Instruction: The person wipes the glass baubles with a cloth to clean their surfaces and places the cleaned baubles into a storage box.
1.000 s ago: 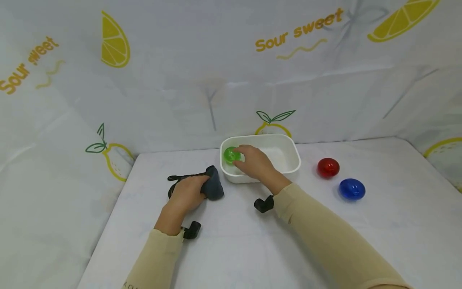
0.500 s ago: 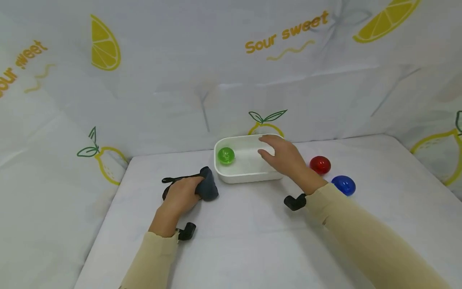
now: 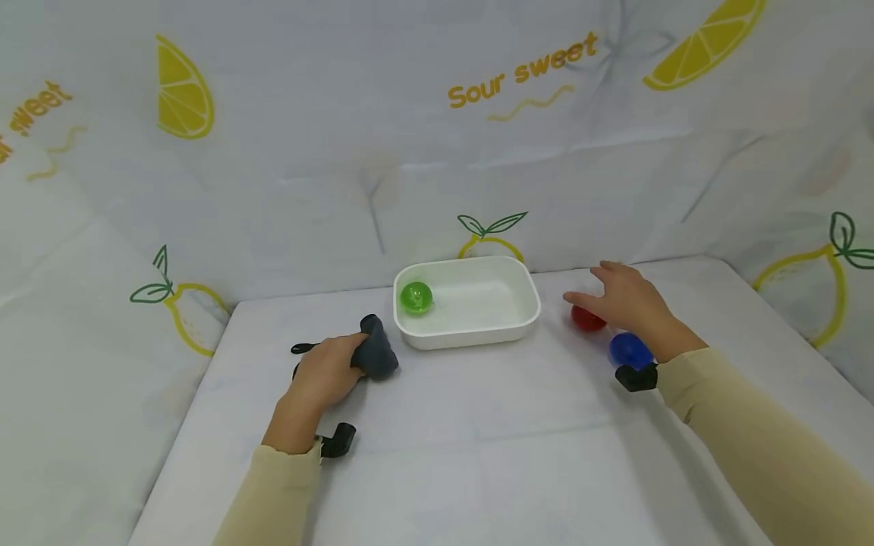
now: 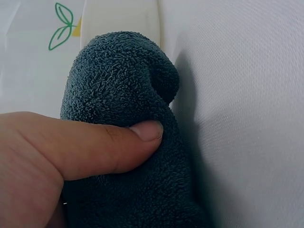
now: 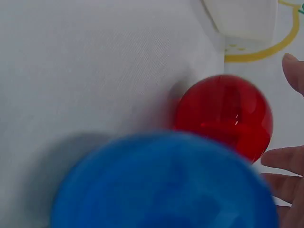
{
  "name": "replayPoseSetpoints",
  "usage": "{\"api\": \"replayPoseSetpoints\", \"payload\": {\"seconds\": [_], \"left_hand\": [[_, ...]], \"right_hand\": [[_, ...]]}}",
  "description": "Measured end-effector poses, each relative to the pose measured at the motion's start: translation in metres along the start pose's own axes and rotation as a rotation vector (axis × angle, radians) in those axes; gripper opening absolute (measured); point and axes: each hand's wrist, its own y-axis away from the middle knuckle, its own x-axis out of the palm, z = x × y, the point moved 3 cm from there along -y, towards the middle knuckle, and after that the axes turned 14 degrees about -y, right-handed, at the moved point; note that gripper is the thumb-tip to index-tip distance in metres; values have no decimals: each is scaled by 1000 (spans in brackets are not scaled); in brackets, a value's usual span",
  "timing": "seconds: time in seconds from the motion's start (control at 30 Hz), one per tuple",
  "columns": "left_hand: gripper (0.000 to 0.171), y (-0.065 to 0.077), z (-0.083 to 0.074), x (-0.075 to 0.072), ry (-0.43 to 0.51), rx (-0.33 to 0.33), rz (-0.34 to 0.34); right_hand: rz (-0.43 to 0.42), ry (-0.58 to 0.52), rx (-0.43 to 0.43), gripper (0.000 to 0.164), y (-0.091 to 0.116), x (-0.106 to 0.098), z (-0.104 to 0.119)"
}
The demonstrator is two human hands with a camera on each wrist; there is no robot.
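My left hand (image 3: 324, 374) grips a bunched dark blue-grey terry cloth (image 3: 375, 352) on the table. In the left wrist view, the thumb presses on the cloth (image 4: 118, 80) from above; the other fingers are mostly hidden. A black cord loop (image 3: 303, 348) sticks out beyond that hand. Over at the right, my right hand (image 3: 630, 301) hovers with spread fingers above a shiny red ball (image 3: 588, 319), partly covering it. The right wrist view shows the fingers beside the red ball (image 5: 223, 116), apparently not holding it. Near the wrist lies a blue ball (image 3: 630, 351).
A white oblong tub (image 3: 471, 338) stands at the back middle, between the two hands. A clear green ball (image 3: 416, 298) sits in its left end. Behind the table (image 3: 464, 470) rises a white lemon-printed sheet (image 3: 300, 152).
My right hand has left the green ball in the tub and moved right to above the red ball. The left hand keeps its grip on the cloth. The whole head view has shifted slightly.
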Motion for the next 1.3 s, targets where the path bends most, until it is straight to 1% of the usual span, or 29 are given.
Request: {"api": "replayPoseSetpoints", "payload": {"seconds": [0.13, 0.2, 0.3, 0.53, 0.6, 0.63, 0.73, 0.8, 0.83, 0.93, 1.03, 1.1, 1.17, 1.23, 1.3], "left_hand": [[54, 2, 3, -2, -1, -3, -1], [54, 3, 4, -2, 2, -6, -1], [53, 5, 5, -3, 11, -16, -1], [54, 13, 10, -12, 43, -41, 10], [54, 14, 10, -17, 44, -45, 2], [54, 15, 9, -20, 43, -46, -5], [54, 17, 6, -29, 49, -45, -31], [54, 19, 5, -36, 61, -43, -45], [53, 20, 4, -39, 70, -41, -52], [53, 24, 3, -47, 105, -42, -63], [54, 26, 2, -55, 170, -38, -68], [55, 26, 0, -60, 234, -33, -67], [56, 25, -3, -64, 319, -26, -63], [57, 23, -8, -67, 424, -15, -59], [56, 20, -16, -68, 546, 1, -57]], "right_hand": [[72, 69, 66, 116, 3, 1, -14], [93, 74, 84, 117, 4, 3, -16], [107, 66, 94, 115, 7, 5, -15], [179, 88, 119, 107, 12, 8, -11], [180, 81, 108, 99, 13, 9, -10], [175, 76, 95, 93, 12, 10, -9], [129, 83, 17, 75, 11, 13, -7], [90, 108, -40, 68, 12, 16, -6], [71, 122, -62, 69, 12, 16, -5], [14, 148, -109, 78, 14, 16, -4], [-52, 124, -148, 82, 18, 10, -2], [-99, 80, -169, 83, 22, 5, 2], [-149, 31, -193, 85, 27, 1, 7], [-207, -23, -219, 88, 33, -2, 15], [-282, -85, -265, 89, 40, -3, 25]]}}
